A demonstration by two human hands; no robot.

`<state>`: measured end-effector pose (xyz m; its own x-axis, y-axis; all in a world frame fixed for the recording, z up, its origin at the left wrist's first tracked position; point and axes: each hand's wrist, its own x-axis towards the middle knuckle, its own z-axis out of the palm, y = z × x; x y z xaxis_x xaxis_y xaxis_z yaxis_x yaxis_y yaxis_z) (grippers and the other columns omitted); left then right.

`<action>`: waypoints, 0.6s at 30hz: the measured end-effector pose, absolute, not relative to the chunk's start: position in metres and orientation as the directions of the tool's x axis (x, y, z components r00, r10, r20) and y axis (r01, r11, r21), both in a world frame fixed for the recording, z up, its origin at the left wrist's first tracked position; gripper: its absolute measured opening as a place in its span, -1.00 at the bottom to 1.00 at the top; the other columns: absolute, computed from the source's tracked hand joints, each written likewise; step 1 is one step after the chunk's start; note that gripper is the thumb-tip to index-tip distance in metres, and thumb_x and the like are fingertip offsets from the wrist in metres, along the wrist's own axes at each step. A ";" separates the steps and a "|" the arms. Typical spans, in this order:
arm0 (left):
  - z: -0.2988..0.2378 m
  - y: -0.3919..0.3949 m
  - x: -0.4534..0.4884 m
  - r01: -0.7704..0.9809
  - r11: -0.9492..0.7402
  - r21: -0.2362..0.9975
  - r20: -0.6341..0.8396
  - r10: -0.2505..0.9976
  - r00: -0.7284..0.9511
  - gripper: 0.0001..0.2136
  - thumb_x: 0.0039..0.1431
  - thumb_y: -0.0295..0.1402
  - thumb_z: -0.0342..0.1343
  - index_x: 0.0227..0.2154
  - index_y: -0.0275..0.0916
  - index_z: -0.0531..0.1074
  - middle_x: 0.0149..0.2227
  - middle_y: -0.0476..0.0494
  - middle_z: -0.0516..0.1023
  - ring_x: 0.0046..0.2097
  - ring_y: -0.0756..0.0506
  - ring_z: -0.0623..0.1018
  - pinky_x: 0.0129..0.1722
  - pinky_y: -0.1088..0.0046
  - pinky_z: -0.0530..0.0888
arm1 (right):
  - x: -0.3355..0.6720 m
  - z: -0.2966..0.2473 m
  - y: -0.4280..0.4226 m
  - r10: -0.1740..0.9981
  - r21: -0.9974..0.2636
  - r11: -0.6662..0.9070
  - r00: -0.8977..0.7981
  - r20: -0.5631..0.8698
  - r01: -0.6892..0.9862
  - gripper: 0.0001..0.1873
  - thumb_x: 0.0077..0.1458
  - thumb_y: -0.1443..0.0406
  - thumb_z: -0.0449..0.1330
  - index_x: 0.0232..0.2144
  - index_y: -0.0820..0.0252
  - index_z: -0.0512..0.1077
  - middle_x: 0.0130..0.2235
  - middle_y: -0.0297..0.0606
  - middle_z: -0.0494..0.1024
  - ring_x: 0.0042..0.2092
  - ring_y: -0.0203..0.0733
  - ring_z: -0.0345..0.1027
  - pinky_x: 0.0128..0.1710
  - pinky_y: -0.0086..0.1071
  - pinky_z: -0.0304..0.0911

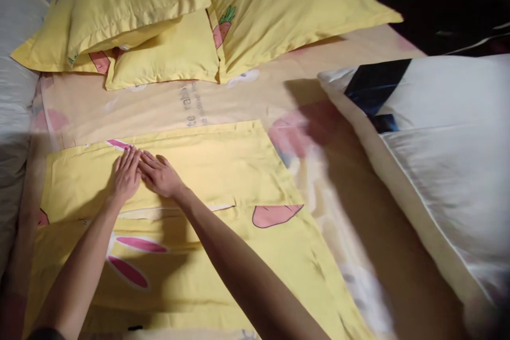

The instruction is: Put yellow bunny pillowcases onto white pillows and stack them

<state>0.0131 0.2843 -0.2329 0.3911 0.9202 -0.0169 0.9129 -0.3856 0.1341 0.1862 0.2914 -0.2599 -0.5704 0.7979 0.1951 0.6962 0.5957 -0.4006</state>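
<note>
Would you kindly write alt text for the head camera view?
A person's left hand and right hand rest palms down, close together, on a flat yellow pillowcase; yellow pillows lie beyond, and a white pillow lies to the right.

Yellow pillowcase (187, 271) with white-edged pink ovals (141, 245), peach sheet (247, 101) with blurred, seemingly rounded pink patches (292, 135).

The bedsheet's (239, 103) lettering (186, 102) partly reads "te rabbi".
</note>
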 end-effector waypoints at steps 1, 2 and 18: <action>-0.235 0.289 0.003 0.928 -0.355 0.116 -0.031 0.932 0.361 -0.47 0.37 -0.25 -0.27 0.36 -0.21 0.00 0.41 -0.15 0.03 0.42 -0.13 0.00 0.37 0.13 -0.04 | 0.194 -0.263 0.298 0.813 -0.394 0.574 -0.555 0.174 0.718 -0.44 0.33 0.13 -0.04 0.30 0.18 0.18 0.36 -0.11 0.12 0.38 -0.08 -0.06 0.30 -0.07 -0.08; -0.237 0.293 -0.016 0.950 -0.300 0.089 -0.037 0.952 0.304 -0.47 0.37 -0.19 -0.25 0.35 -0.17 0.03 0.41 -0.15 0.04 0.42 -0.16 0.02 0.37 0.07 -0.04 | 0.212 -0.267 0.304 0.850 -0.382 0.520 -0.506 0.147 0.764 -0.43 0.33 0.09 -0.02 0.30 0.16 0.18 0.36 -0.14 0.13 0.38 -0.10 -0.06 0.31 -0.08 -0.11; -0.223 0.129 -0.078 0.934 -0.329 0.135 0.154 0.939 0.308 -0.41 0.32 -0.28 -0.14 0.38 -0.14 -0.10 0.40 -0.24 0.05 0.40 -0.22 0.07 0.35 0.02 0.01 | 0.382 -0.275 0.035 0.966 -0.218 0.227 -0.191 0.172 0.949 -0.32 0.31 0.24 -0.05 0.40 0.01 -0.15 0.30 -0.12 0.26 0.29 -0.03 0.16 0.26 -0.11 -0.07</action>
<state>-0.0777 0.1294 -0.2229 0.3085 0.9387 0.1541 0.9345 -0.3293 0.1352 0.3817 0.0351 -0.2747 -0.1913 0.9664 0.1719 0.9493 0.2267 -0.2178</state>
